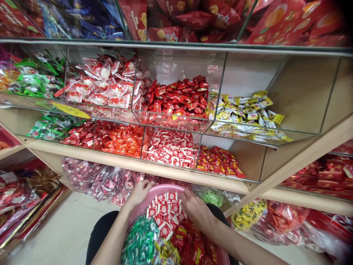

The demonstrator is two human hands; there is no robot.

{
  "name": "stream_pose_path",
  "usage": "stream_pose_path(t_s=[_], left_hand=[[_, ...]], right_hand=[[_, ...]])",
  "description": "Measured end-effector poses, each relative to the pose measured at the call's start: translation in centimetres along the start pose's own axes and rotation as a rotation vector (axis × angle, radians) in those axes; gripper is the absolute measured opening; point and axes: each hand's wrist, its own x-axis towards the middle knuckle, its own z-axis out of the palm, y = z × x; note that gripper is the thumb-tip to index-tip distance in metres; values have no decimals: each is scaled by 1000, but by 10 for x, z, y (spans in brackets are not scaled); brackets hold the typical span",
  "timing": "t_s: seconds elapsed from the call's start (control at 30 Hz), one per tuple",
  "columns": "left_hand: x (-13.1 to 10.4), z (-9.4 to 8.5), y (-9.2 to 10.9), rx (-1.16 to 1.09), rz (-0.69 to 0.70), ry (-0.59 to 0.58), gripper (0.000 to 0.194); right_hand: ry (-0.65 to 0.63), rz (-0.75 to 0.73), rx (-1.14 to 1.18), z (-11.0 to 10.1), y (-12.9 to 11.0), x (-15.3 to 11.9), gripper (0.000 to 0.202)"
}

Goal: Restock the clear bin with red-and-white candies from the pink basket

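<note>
At bottom centre, a round pink plastic basket (165, 189) of wrapped sweets sat below the shelves. The left hand (139, 192) gripped its rim; the right hand (196, 210), fingers curled, rested on red-and-white wrapped sweets (164, 212).

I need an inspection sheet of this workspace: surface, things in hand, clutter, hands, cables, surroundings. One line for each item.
Surface: wooden shelf carrying glass-fronted candy bins.
Things in hand: pink basket on the person's lap, with red-and-white candies, green candies and red candies.
Clutter: bulk candy bags on the floor under the shelf.
Hands: left hand grips the basket rim; right hand rests on the candies, fingers bent.
Cables: nothing seen.
Surroundings: yellow tag on one bin; red packets on the upper shelf.
</note>
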Motion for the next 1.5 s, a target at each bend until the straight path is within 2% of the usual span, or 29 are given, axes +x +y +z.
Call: stream_pose_path(t_s=[0.1,0.2,0.3,0.37,0.47,0.7,0.83,1.0,1.13,1.2,1.3,1.4,1.5], left_hand=[[-1,-1,5,-10,3,-16,41],[-2,-2,7,-1,9,-23,38],[-2,-3,7,30,14,-11,35],[-1,-3,6,32,20,-7,34],[-1,-2,4,24,17,-10,35],[2,-1,-3,24,17,-7,36],[3,0,-6,29,12,-7,37],[3,0,-4,16,17,4,39],[1,0,0,-21,21,-12,42],[1,-1,2,-18,18,-13,41],[0,-2,4,1,10,-14,41],[0,-2,4,18,4,-13,41],[0,-1,3,3,8,-24,39]], right_hand=[[114,-6,61,-45,3,13,16],[205,-20,42,-92,13,38,17],[232,36,-93,-118,30,69,20],[165,88,-161,-122,42,89,23],[40,148,-181,-116,53,109,28],[-66,179,-162,-101,57,120,30],[-53,176,-168,-105,55,115,31],[25,194,-204,-118,47,102,29],[133,185,-183,-138,41,78,24],[170,154,-69,-142,39,60,16],[108,129,230,-123,37,34,16],[-12,203,384,-75,34,15,21],[-96,300,322,-25,26,7,24]])
